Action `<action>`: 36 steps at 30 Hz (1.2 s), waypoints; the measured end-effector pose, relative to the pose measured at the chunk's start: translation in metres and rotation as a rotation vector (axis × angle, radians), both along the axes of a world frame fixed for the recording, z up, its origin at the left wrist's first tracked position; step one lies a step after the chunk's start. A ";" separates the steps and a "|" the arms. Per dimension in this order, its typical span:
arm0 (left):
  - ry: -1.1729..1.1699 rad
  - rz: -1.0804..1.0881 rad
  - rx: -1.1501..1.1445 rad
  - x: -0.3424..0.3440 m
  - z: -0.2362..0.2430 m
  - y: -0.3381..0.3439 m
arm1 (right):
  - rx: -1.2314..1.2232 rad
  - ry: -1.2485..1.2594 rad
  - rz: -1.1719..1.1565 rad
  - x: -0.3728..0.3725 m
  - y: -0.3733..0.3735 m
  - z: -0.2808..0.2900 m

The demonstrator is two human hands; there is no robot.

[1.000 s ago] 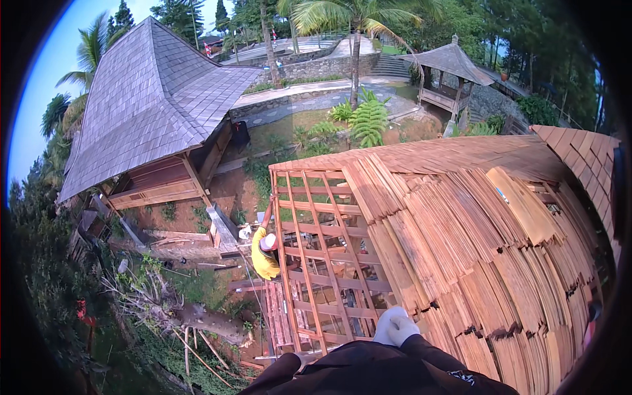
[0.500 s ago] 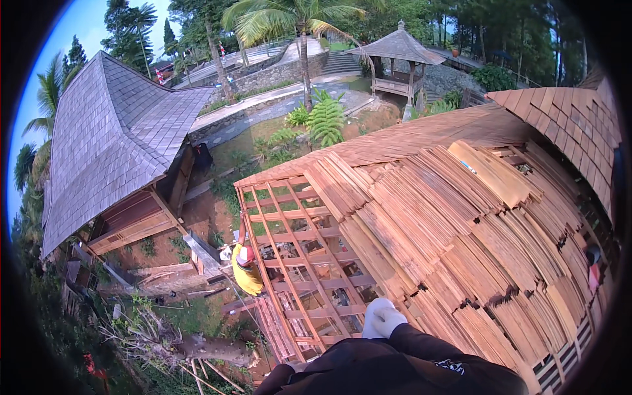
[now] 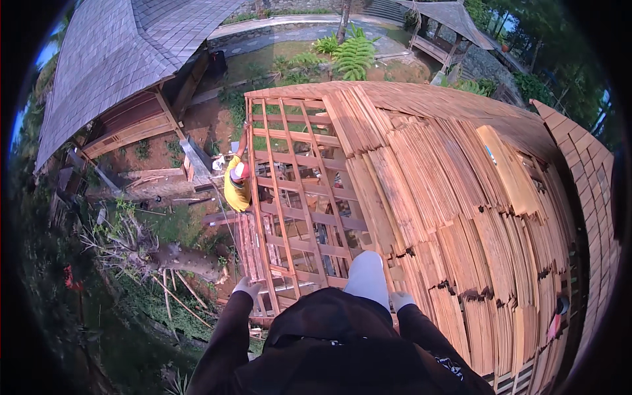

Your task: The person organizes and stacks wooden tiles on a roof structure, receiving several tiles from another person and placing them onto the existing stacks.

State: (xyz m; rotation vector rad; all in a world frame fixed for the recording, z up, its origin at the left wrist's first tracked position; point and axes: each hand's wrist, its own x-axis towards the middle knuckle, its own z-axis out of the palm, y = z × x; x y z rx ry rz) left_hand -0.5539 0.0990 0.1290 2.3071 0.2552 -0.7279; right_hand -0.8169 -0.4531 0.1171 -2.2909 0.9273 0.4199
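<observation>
My left hand (image 3: 247,287), pale and apparently gloved, is held out beside the left edge of an open roof frame (image 3: 287,224) of wooden battens. Its fingers look apart, and I see nothing in them. My right hand (image 3: 401,301), in a pale glove, is low beside my bent knee (image 3: 368,280) in light trousers, close to the wooden shingles (image 3: 421,263). Its fingers are too small and partly hidden to tell whether they grip anything. Layered rows of these reddish-brown shingles cover the roof to the right of the frame.
A person in a yellow shirt (image 3: 237,187) stands at the frame's left edge, one arm raised. Gaps between battens open onto the space below. A lighter board (image 3: 507,168) lies on the shingles. A felled trunk (image 3: 191,261) and a grey-roofed building (image 3: 125,72) are to the left.
My view has tilted downward. My right hand has moved off my knee to its right side, and my left hand has come into view at the left.
</observation>
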 end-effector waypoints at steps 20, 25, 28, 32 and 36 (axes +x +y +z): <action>-0.271 0.346 0.030 -0.034 0.029 0.034 | 0.075 0.007 -0.116 -0.018 0.055 0.010; -0.407 0.503 -0.106 0.005 0.026 0.072 | 0.126 0.033 -0.223 0.003 0.074 0.035; -0.517 0.561 -0.221 0.023 0.034 0.062 | 0.074 0.077 -0.202 -0.007 0.054 0.031; -0.682 0.493 -0.113 0.027 0.071 0.058 | -0.018 0.211 -0.203 -0.011 0.017 0.038; -0.764 0.538 -0.153 0.014 0.079 0.082 | -0.076 0.046 -0.242 0.029 0.003 0.082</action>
